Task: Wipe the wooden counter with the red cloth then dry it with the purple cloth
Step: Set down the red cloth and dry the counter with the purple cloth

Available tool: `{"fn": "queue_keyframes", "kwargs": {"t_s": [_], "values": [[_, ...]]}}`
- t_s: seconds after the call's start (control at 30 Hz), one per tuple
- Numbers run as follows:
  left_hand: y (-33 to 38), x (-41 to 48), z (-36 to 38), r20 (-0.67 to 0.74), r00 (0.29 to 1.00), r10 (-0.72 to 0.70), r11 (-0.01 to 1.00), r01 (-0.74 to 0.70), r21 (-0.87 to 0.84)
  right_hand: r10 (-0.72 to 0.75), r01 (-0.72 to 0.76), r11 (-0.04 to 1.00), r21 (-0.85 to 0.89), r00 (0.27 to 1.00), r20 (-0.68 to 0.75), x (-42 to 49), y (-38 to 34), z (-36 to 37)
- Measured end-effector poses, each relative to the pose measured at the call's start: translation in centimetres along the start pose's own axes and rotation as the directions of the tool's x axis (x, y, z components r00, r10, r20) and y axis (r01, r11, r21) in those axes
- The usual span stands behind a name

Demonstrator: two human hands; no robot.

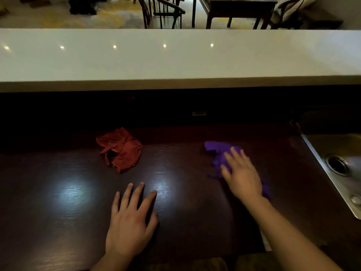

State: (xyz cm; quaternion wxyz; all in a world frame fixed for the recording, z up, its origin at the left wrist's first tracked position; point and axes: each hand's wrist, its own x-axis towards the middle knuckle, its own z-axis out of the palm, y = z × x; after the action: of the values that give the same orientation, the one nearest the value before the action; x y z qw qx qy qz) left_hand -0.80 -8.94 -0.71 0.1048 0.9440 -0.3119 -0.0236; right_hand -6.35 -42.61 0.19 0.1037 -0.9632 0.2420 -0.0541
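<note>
Red cloth (120, 150) crumpled, set aside on wooden counter (74, 202); wiping likely done. Right hand (241, 173) flat, fingers spread, pressing purple cloth (217, 151): drying stage. Left hand (130, 220) splayed, empty.

purple cloth (218, 153) partly under right hand (241, 173), sink (332, 145) cropped

The single head-worn view looks forward and steeply down from close above the dark wooden table (58, 202), with a white ledge (175, 59) toward twelve o'clock and a sink (336, 163) at three o'clock.
</note>
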Motion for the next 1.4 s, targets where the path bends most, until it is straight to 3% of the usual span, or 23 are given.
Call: {"fn": "queue_keyframes", "kwargs": {"t_s": [0.07,0.1,0.23,0.3,0.33,0.4,0.47,0.53,0.6,0.7,0.8,0.87,0.93,1.0,1.07,1.13,1.27,1.4], "values": [[0.1,0.0,0.0,-0.005,1.000,0.000,1.000,0.000,-0.001,0.162,-0.162,0.986,0.034,0.987,-0.004,2.3,-0.6,-0.3],[0.0,-0.1,0.0,-0.008,1.000,0.000,1.000,0.000,0.002,0.169,-0.168,0.985,0.028,0.986,-0.008,2.2,-1.6,-0.2],[0.0,-0.1,-0.1,-0.019,1.000,0.003,1.000,-0.003,-0.018,-0.224,0.222,0.974,0.034,0.973,0.053,-7.6,-4.0,0.9],[0.0,0.0,0.0,-0.017,1.000,0.004,1.000,-0.004,-0.017,-0.293,0.290,0.956,0.040,0.952,0.090,-10.3,-0.2,0.3],[0.1,0.0,0.1,-0.018,1.000,0.003,1.000,-0.004,-0.019,-0.223,0.222,0.975,0.022,0.973,0.056,-9.9,2.6,-0.3],[0.1,0.0,0.2,-0.017,1.000,0.007,1.000,-0.007,-0.006,0.091,-0.093,0.995,-0.030,0.994,-0.054,-6.9,7.7,-1.8],[0.2,-0.1,0.1,-0.007,1.000,0.006,1.000,-0.006,0.016,0.356,-0.359,0.931,-0.068,0.933,-0.055,-2.5,10.1,-2.8],[0.2,0.0,0.1,0.008,1.000,0.007,0.999,-0.007,0.034,0.432,-0.432,0.899,-0.075,0.902,-0.020,1.0,8.8,-2.8],[0.2,-0.1,0.0,0.020,1.000,0.003,0.999,-0.004,0.045,0.362,-0.363,0.930,-0.063,0.932,-0.020,2.2,5.4,-2.4],[0.2,0.0,-0.1,0.020,1.000,-0.004,0.999,0.004,0.039,0.032,-0.031,0.994,-0.104,0.999,0.010,-0.9,-0.8,-0.6],[0.1,0.0,0.1,0.003,1.000,0.001,1.000,-0.001,0.023,-0.239,0.237,0.971,0.029,0.966,0.099,-7.9,-4.0,0.8],[0.1,0.0,0.1,-0.005,1.000,0.001,1.000,-0.001,0.019,-0.355,0.355,0.935,0.023,0.925,0.135,-8.6,-2.5,0.6],[0.2,0.1,0.1,-0.008,1.000,-0.001,1.000,0.001,0.014,-0.294,0.298,0.953,-0.050,0.952,0.085,-5.2,0.1,0.6],[0.2,0.0,0.1,-0.015,1.000,-0.002,1.000,0.003,0.010,-0.048,0.052,0.992,-0.114,0.998,0.039,0.2,2.0,-0.1],[0.2,0.0,0.0,-0.013,1.000,-0.002,1.000,0.002,0.010,0.170,-0.163,0.976,-0.143,0.984,0.043,5.0,2.7,0.0],[0.2,0.1,0.0,-0.014,1.000,-0.008,1.000,0.008,0.011,0.245,-0.237,0.962,-0.138,0.969,0.043,8.3,2.1,0.4],[0.4,0.1,-0.1,-0.013,1.000,-0.010,1.000,0.010,0.019,0.181,-0.175,0.980,-0.092,0.981,0.066,10.5,-0.8,0.0],[0.2,0.0,0.1,-0.015,1.000,-0.003,1.000,0.003,-0.003,-0.227,0.235,0.969,-0.071,0.968,0.109,2.8,-2.2,0.9]]}}
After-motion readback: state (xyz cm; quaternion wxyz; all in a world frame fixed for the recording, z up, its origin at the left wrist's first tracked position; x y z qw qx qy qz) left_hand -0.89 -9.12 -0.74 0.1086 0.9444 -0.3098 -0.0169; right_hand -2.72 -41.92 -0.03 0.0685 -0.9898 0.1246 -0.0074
